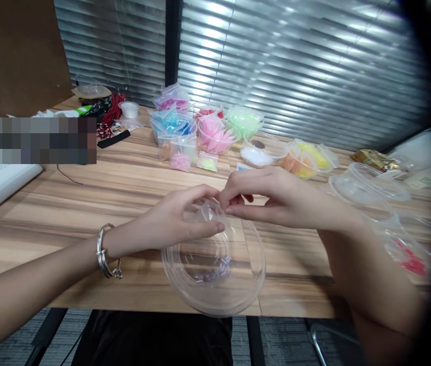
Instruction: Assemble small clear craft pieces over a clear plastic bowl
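Observation:
A small clear plastic bag (208, 209) is held between my two hands, above a round clear plastic bowl (258, 254) near the table's front edge. My left hand (180, 216), with silver bangles at the wrist, curves around the bag from the left, thumb below and fingers above. Coming from the right, my right hand (276, 195) pinches the bag's upper edge between thumb and fingers. The fingertips of both hands almost meet there. Small purplish shiny pieces (215, 272) lie in the bottom of the bowl. What the bag holds is hard to see.
Tubs and bags of coloured pieces line the back: blue (169, 122), pink (215, 134), green (243, 119), yellow (314, 155). Clear tubs (356, 188) and red pieces (409, 259) lie right. A white object (5, 185), red cords (114, 109) and a black strip (114, 139) are left.

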`<state>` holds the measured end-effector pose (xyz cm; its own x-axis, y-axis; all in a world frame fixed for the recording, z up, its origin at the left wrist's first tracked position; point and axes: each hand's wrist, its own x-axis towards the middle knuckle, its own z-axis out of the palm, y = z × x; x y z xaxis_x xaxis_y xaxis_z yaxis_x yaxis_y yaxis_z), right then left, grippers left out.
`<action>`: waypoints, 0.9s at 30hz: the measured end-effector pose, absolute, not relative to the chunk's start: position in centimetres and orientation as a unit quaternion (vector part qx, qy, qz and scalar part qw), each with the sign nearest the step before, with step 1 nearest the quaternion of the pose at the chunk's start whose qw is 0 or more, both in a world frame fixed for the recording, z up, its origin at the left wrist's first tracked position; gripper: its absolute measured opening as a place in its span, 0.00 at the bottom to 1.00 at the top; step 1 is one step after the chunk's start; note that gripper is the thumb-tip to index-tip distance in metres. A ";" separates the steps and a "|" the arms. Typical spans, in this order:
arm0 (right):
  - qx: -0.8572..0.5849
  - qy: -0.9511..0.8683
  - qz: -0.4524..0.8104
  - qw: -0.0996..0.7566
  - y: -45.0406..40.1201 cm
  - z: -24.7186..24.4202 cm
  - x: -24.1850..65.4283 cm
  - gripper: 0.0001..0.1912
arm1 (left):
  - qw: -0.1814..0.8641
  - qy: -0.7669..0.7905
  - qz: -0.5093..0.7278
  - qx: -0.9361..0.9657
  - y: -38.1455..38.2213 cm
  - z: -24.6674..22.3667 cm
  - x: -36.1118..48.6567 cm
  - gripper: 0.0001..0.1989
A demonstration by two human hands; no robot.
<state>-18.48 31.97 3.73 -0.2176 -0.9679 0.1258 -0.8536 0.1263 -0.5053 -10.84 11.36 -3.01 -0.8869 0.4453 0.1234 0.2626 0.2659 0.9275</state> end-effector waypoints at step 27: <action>-0.603 0.751 -0.256 0.090 32.0 3.8 -18.4 0.09 | 0.095 0.790 0.567 0.212 11.3 -3.0 -10.7 0.19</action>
